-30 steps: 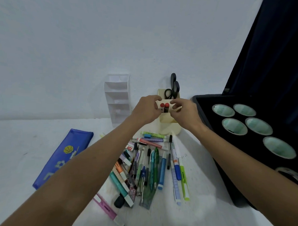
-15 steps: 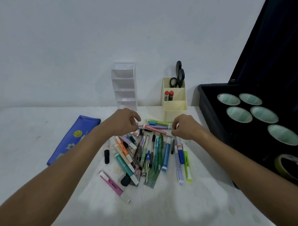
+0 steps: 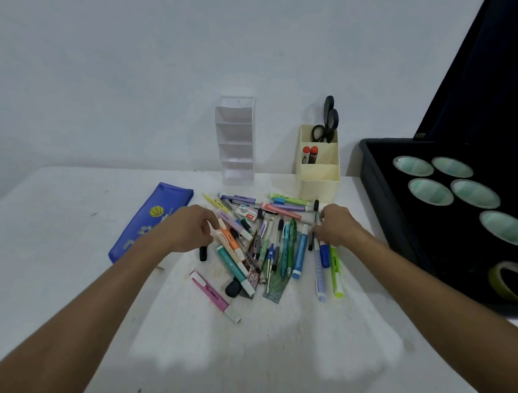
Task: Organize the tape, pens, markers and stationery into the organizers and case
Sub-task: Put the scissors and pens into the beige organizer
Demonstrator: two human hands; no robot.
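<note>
Pens and markers pile (image 3: pixel 264 241) lies mid-table, in front of the cream organizer (image 3: pixel 319 181), both hands at its flanks. Left hand (image 3: pixel 188 230) at the pile's left edge, fingers curled down by an orange marker (image 3: pixel 229 239); whether it grips anything, cannot tell. A black cap (image 3: pixel 203 253) lies just under that hand. Right hand (image 3: pixel 335 225) at the pile's right edge, fingers curled down onto a thin black pen (image 3: pixel 313 225); grip unclear. Just below the right hand: blue-capped marker (image 3: pixel 323 258) and yellow-green highlighter (image 3: pixel 336 271), side by side. Pink highlighter (image 3: pixel 215 295) lies apart at the pile's near-left corner, black eraser-like lump (image 3: pixel 233 288) beside it. Bare white table (image 3: pixel 245 353) nearer the person than the pile. Left of the pile, blue pencil case (image 3: pixel 150 218), flat, partly under the left forearm. Behind the pile, the cream organizer holds scissors (image 3: pixel 327 122) in its rear slot and two red-capped sticks (image 3: pixel 310 154) in the middle slot; front slot looks unfilled. Clear tiered organizer (image 3: pixel 236 142) stands left of the cream one, against the wall. Right of the pile, open black case (image 3: pixel 377 183) with tape rolls (image 3: pixel 448 186) inside, a yellow tape roll (image 3: pixel 508 281) nearest; its wall bounds the table's right side near the right forearm.
</note>
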